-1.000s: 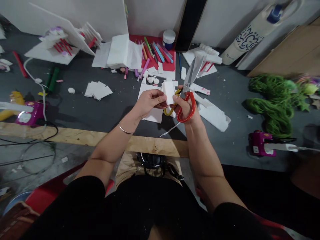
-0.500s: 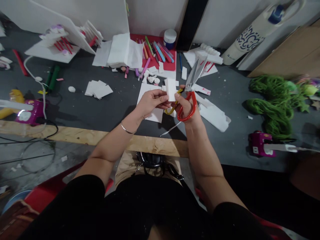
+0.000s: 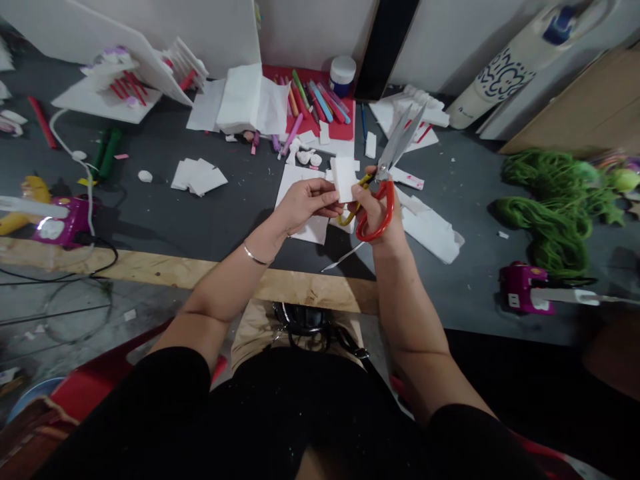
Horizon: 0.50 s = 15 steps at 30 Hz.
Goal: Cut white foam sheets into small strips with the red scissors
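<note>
Between my hands is a small white rectangular piece [image 3: 344,179], paper or thin foam, held upright above the table. My left hand [image 3: 311,200] pinches its left side between thumb and fingers. My right hand [image 3: 376,208] has its thumb at the piece's lower right edge, and its fingers hold red-handled scissors [image 3: 389,207]. The scissor blades [image 3: 400,141] point up and away, slightly apart, clear of the white piece. A yellow loop hangs beside the scissors, between the hands. Under my hands lies a white sheet [image 3: 311,230], partly covered by them.
Behind my hands, several markers [image 3: 320,100] lie on a red sheet beside a lidded jar [image 3: 343,75]. White scraps [image 3: 199,177] lie to the left. Green yarn [image 3: 537,207] and a purple power socket [image 3: 525,290] are at right, a white bottle [image 3: 505,73] behind. Another person's dark clothing shows at lower right.
The scissor blades look slightly closer together and tilt a little more to the right. The hands keep their hold on the white piece; the whole view has shifted slightly.
</note>
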### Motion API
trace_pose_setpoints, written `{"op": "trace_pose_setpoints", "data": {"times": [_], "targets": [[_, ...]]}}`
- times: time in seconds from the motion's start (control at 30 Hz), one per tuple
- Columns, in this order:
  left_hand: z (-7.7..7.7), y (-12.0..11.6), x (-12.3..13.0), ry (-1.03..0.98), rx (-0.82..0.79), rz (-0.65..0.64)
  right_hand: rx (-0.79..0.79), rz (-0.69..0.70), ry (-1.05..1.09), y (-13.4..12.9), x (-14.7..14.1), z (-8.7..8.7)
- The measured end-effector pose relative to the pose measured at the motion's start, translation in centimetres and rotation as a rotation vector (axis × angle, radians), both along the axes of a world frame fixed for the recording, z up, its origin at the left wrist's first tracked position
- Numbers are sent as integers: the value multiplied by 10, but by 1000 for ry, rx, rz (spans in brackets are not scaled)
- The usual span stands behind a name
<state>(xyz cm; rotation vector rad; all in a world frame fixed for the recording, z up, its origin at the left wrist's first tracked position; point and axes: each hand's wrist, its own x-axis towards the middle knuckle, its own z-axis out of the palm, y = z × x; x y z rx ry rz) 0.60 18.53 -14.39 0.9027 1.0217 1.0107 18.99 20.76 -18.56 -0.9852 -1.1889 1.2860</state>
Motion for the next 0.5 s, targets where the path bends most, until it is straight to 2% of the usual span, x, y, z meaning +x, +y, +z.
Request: {"op": "trace_pose_setpoints", "data": {"times": [0.27, 0.5], "targets": [[-3, -1, 3, 16, 7, 47, 157, -60, -108, -2, 2, 0], [-3, 4, 1, 22, -75, 116, 76, -1, -23, -5, -5, 7]]}}
